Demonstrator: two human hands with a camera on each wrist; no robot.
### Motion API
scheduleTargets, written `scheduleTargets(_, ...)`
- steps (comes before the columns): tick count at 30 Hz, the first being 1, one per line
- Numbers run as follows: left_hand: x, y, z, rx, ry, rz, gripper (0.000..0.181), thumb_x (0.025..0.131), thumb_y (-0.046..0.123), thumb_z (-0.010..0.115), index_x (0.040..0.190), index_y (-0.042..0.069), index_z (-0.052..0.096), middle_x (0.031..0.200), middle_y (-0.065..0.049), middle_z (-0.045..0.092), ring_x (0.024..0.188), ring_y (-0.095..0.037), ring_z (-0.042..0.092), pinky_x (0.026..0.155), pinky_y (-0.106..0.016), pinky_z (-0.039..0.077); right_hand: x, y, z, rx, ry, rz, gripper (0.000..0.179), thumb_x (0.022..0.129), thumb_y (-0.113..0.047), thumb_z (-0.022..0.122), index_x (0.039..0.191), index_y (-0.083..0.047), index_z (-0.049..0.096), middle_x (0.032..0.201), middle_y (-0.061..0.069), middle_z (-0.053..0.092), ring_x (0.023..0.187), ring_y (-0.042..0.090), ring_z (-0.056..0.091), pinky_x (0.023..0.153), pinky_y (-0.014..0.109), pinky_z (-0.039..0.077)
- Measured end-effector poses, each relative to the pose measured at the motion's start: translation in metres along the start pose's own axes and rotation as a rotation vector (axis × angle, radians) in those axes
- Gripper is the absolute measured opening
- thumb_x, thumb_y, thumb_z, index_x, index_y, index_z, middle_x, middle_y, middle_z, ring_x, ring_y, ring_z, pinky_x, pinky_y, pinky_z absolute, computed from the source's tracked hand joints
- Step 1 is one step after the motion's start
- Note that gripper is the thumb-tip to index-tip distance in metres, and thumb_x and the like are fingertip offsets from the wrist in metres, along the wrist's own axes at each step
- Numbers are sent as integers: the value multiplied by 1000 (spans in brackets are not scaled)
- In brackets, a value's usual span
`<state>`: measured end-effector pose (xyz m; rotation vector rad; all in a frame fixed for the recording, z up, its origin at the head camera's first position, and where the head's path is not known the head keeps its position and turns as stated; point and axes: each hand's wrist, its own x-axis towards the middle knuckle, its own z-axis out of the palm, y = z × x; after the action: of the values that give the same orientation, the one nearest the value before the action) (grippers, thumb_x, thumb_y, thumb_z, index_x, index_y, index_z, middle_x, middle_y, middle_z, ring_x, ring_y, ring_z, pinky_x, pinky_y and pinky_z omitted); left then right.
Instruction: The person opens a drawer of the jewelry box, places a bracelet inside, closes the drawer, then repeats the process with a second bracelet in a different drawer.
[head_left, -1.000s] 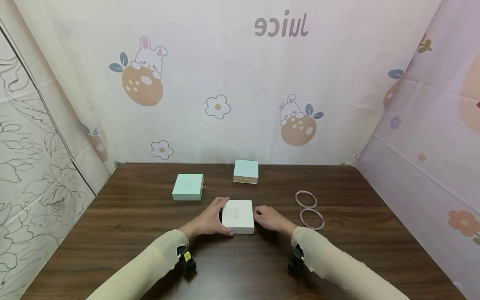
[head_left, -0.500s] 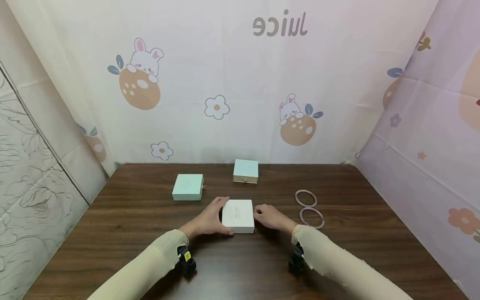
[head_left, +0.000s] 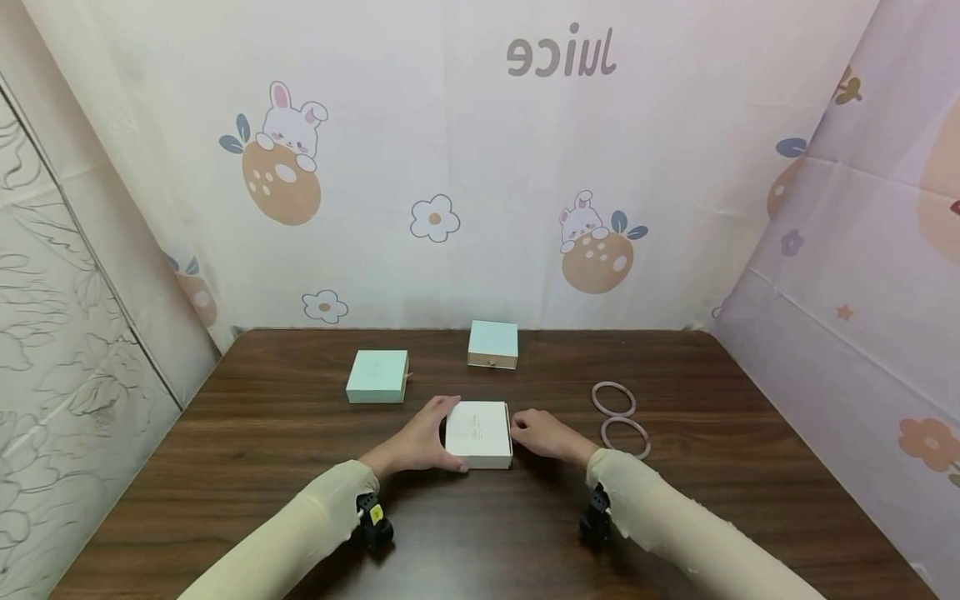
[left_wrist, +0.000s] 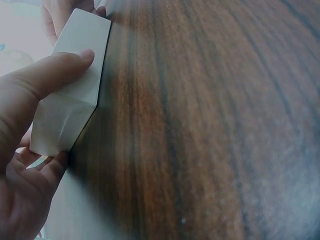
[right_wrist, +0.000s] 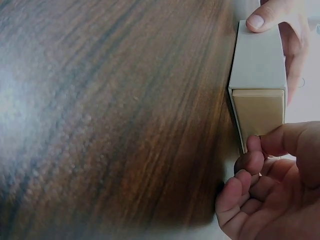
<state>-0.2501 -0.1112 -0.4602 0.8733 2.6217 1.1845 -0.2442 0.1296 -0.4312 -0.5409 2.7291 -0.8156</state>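
Observation:
A white drawer box (head_left: 477,433) with small lettering on its lid lies on the table in the middle of the head view. My left hand (head_left: 416,437) grips it by its near and far sides, the thumb (left_wrist: 75,65) along the near side. At the box's right end, the beige drawer (right_wrist: 257,110) sits just inside the sleeve's edge, with a narrow gap showing from above. My right hand (head_left: 551,435) pinches with thumb and forefinger at the middle of the drawer front. Its fingertips mostly hide the pull tab there; the other fingers are curled.
Behind the left hand lies a mint green box (head_left: 377,376) with a small tab on its right. A pale blue box (head_left: 492,343) stands farther back, its drawer front facing me. Two pinkish rings (head_left: 613,399) lie right of the right hand on the dark wooden table (head_left: 247,467).
The drawer of the white box has come out slightly to the right, so a thin gap now shows at that end. The left hand keeps its grip; the right has shifted slightly right.

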Motion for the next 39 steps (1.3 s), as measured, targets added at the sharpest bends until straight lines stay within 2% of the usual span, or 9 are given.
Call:
scheduleTargets(20, -1, 0, 3, 3, -2, -5, 109, 63, 32, 89, 146, -4, 28, 140, -19, 36, 120, -29, 43, 97, -46, 37, -3, 1, -2, -43, -19, -33, 23, 93, -8, 49, 70, -9, 52, 62, -2, 42, 56, 11, 38, 57, 27, 31)
scheduleTargets(31, -2, -1, 4, 3, 3, -5, 109, 63, 32, 89, 146, -4, 28, 140, -19, 36, 121, -29, 43, 97, -46, 37, -2, 3, -2, -83, -10, -14, 24, 92, -8, 50, 67, -10, 50, 59, -3, 40, 55, 11, 37, 56, 26, 30)
scheduleTargets(39, -2, -1, 5, 5, 5, -8, 109, 63, 33, 89, 147, -3, 28, 141, -18, 35, 121, -29, 42, 97, -45, 37, -4, 5, -5, -104, -19, -55, 24, 91, -7, 50, 67, -11, 50, 60, -3, 41, 55, 11, 38, 56, 26, 31)
